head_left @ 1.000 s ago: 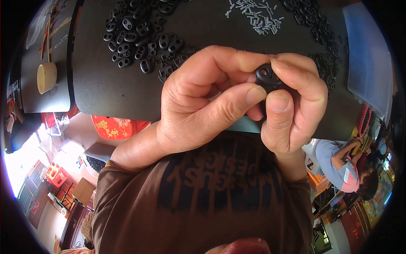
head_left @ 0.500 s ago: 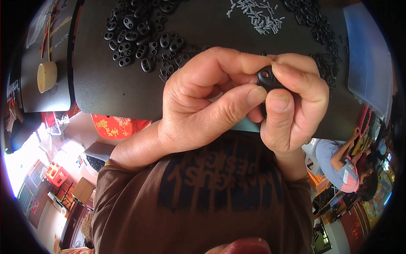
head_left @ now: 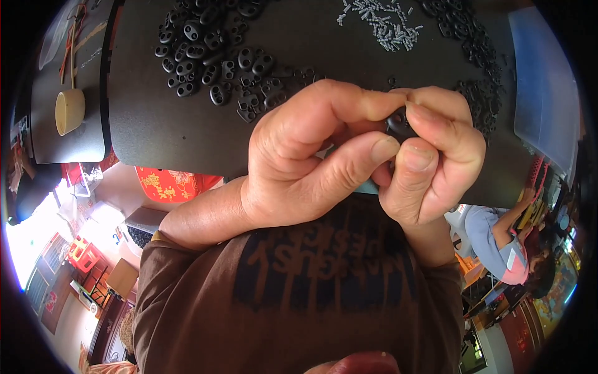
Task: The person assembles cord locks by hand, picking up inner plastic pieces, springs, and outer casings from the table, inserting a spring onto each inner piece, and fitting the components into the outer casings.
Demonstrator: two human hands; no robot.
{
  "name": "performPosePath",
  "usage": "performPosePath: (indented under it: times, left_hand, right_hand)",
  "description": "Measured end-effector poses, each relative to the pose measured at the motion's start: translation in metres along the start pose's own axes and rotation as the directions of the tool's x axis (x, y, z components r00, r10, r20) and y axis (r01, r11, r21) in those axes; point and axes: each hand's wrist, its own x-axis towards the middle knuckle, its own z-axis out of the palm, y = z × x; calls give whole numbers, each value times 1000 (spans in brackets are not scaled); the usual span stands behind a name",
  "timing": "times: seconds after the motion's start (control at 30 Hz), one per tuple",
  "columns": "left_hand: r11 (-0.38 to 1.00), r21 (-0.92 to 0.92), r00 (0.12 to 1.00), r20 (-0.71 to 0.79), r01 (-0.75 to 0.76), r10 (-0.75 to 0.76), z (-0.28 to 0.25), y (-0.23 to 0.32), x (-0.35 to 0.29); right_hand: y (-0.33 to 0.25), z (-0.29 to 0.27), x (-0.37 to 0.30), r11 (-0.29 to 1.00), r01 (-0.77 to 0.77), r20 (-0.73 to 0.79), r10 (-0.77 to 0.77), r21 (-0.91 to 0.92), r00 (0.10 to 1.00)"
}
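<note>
Between the fingertips of both hands sits a small black plastic cord lock, held above the dark table near its front edge. My left hand pinches it from the left with thumb and forefinger. From the right, the thumb and bent fingers of my right hand close on it. Fingers cover most of the piece, so its holes hardly show. Beyond my hands lie a heap of black two-holed cord lock pieces on the left and a scatter of small metal springs at the back.
More small black parts spread along the right side of the dark table. A translucent plastic bin stands at the right edge. On the far left, a beige ladle-like scoop lies on another dark surface. Another person sits to the right.
Both hands have shifted slightly, the left one a little right and down. The cord lock has turned, and the fingers cover more of it than before.
</note>
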Motion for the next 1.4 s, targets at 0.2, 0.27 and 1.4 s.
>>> performPosePath:
  times: [0.2,0.27,1.4]
  left_hand:
    - [997,62,999,0,-35,35,-3,-2,-2]
    - [1000,-10,1000,-28,-12,12,0,-1,0]
    - [901,434,993,-104,-2,52,38,-1,-5]
  right_hand:
    - [-2,3,1,1000,-26,0,26,16,1000]
    - [-1,4,4,1000,-21,-17,22,22,1000]
    - [-101,-205,36,337,-132,-260,-370,-932,892]
